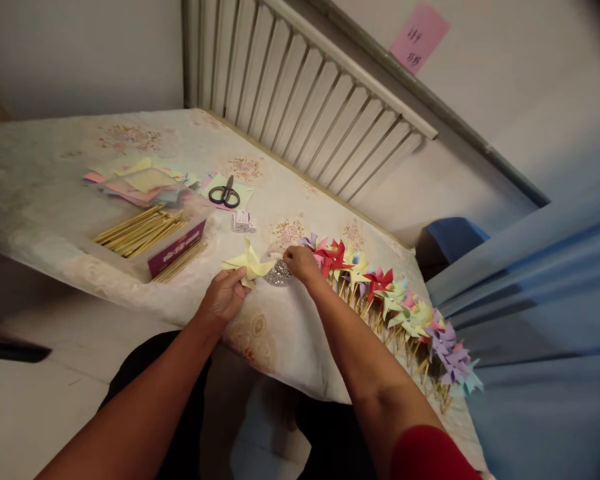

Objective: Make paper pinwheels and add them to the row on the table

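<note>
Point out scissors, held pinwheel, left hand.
Scissors (225, 191): head view, near the pivot.
Held pinwheel (251, 264): head view, near its centre.
Left hand (225, 294): head view, middle of the hand.

There are two hands, one left hand (224, 295) and one right hand (301, 263). The left hand has one yellow pinwheel (251, 265). In the row, the pinwheels (411, 317) are more than ten, but they overlap, so I cannot tell the exact number; two are clearly red. I see one pair of scissors (225, 195), one dish (279, 284) with many silvery pieces (280, 271), and one box (177, 250). Its sticks (143, 231) are too many for counting. There are one radiator (300, 93) and one pink note (420, 37).
</note>
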A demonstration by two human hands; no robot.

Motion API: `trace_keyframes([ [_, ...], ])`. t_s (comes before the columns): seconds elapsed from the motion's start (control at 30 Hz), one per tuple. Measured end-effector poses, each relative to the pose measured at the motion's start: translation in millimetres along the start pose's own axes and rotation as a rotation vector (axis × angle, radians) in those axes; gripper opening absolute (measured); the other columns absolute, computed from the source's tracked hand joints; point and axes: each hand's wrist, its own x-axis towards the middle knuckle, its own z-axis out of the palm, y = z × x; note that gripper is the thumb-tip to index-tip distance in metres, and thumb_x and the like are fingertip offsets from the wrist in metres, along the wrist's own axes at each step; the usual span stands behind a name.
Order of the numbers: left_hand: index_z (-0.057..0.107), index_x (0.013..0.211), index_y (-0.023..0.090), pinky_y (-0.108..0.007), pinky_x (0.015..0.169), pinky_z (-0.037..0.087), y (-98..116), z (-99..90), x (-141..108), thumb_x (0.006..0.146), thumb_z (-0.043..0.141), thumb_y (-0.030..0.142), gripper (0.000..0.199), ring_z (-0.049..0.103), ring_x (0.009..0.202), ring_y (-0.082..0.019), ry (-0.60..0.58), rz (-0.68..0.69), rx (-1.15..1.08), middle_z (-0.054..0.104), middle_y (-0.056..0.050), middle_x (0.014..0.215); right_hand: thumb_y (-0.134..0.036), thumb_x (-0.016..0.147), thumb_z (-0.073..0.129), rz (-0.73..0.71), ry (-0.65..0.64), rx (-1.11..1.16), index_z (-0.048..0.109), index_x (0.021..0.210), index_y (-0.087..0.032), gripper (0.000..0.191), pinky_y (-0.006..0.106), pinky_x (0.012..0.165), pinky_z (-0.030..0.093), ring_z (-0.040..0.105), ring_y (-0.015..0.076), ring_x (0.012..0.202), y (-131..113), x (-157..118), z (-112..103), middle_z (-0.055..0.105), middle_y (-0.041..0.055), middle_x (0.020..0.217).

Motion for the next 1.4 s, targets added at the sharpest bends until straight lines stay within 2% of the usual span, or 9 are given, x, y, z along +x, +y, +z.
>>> trace_keyframes([
  [0.23, 0.071, 0.08, 0.02, -0.027, 0.067, 0.05, 2, 4.1, 1, 0.074, 0.067, 0.025, 0.008, 0.065, 0.074, -0.018, -0.033, -0.03, -0.018, 0.072, -0.003, 0.077, -0.013, 0.075, 0.062, 0.039, -0.108, -0.18, 0.075, 0.099, -0.017, 0.028, 0.027, 0.076, 0.046, 0.067, 0.0238, 0.095, -8, 27, 22, 0.074, 0.0137, 0.104],
  [0.43, 0.07, 0.08, 0.021, -0.032, 0.068, 0.051, 5, 11.8, -3, 0.075, 0.066, 0.031, 0.013, 0.067, 0.086, -0.024, -0.076, -0.064, 0.054, 0.073, -0.006, 0.081, -0.012, 0.074, 0.064, 0.051, -0.174, -0.26, 0.074, 0.101, -0.011, 0.029, 0.029, 0.077, 0.048, 0.069, 0.0277, 0.099, -10, 38, 32, 0.073, 0.0203, 0.106],
  [0.6, 0.069, 0.083, 0.02, -0.033, 0.07, 0.051, 6, 14.1, -4, 0.071, 0.068, 0.032, 0.016, 0.067, 0.087, -0.024, -0.046, -0.069, 0.048, 0.073, -0.007, 0.085, -0.01, 0.07, 0.067, 0.051, -0.197, -0.26, 0.075, 0.099, -0.011, 0.03, 0.027, 0.075, 0.049, 0.07, 0.0267, 0.097, -10, 39, 33, 0.074, 0.0199, 0.102],
  [0.83, 0.069, 0.081, 0.022, -0.033, 0.069, 0.05, 5, 14.0, -4, 0.073, 0.067, 0.031, 0.012, 0.066, 0.088, -0.025, -0.058, -0.072, 0.037, 0.072, -0.007, 0.083, -0.013, 0.077, 0.058, 0.062, -0.084, -0.13, 0.073, 0.099, -0.012, 0.027, 0.026, 0.072, 0.046, 0.067, 0.0227, 0.09, -7, 31, 28, 0.074, 0.0154, 0.1],
  [1.07, 0.068, 0.08, 0.022, -0.031, 0.067, 0.049, 1, 10.4, 1, 0.073, 0.067, 0.03, 0.011, 0.065, 0.086, -0.024, -0.047, -0.05, 0.049, 0.072, -0.006, 0.082, -0.01, 0.074, 0.052, 0.083, 0.05, 0.079, 0.072, 0.087, -0.014, 0.024, 0.024, 0.069, 0.043, 0.061, 0.0163, 0.074, -2, 30, 22, 0.072, 0.0069, 0.083],
  [1.23, 0.07, 0.081, 0.022, -0.03, 0.067, 0.049, -1, 8.6, 3, 0.071, 0.068, 0.028, 0.012, 0.065, 0.087, -0.023, -0.037, -0.036, 0.059, 0.073, -0.005, 0.084, -0.021, 0.082, 0.046, 0.08, 0.174, 0.222, 0.069, 0.079, -0.015, 0.024, 0.022, 0.065, 0.042, 0.059, 0.0133, 0.07, 4, 0, 4, 0.067, 0.0012, 0.071],
  [1.27, 0.07, 0.081, 0.022, -0.03, 0.068, 0.049, -1, 9.0, 3, 0.071, 0.068, 0.029, 0.011, 0.065, 0.087, -0.023, -0.04, -0.038, 0.063, 0.073, -0.006, 0.083, -0.023, 0.083, 0.044, 0.091, 0.206, 0.262, 0.067, 0.077, -0.016, 0.025, 0.022, 0.064, 0.042, 0.058, 0.013, 0.065, 7, -12, 2, 0.065, 0.0, 0.066],
  [1.33, 0.07, 0.079, 0.022, -0.03, 0.068, 0.049, -2, 10.6, 2, 0.071, 0.068, 0.03, 0.011, 0.065, 0.088, -0.024, -0.057, -0.043, 0.077, 0.072, -0.006, 0.082, -0.027, 0.081, 0.048, 0.129, 0.29, 0.52, 0.063, 0.071, -0.018, 0.02, 0.022, 0.059, 0.041, 0.055, 0.0123, 0.055, 15, -41, 2, 0.06, -0.0024, 0.058],
  [1.4, 0.07, 0.079, 0.022, -0.03, 0.068, 0.049, -2, 12.8, 0, 0.071, 0.068, 0.032, 0.012, 0.066, 0.088, -0.024, -0.084, -0.056, 0.087, 0.072, -0.006, 0.082, -0.027, 0.077, 0.053, 0.196, 0.303, 0.659, 0.061, 0.068, -0.019, 0.015, 0.023, 0.056, 0.04, 0.051, 0.0122, 0.05, 24, -74, 12, 0.056, -0.0042, 0.052],
])
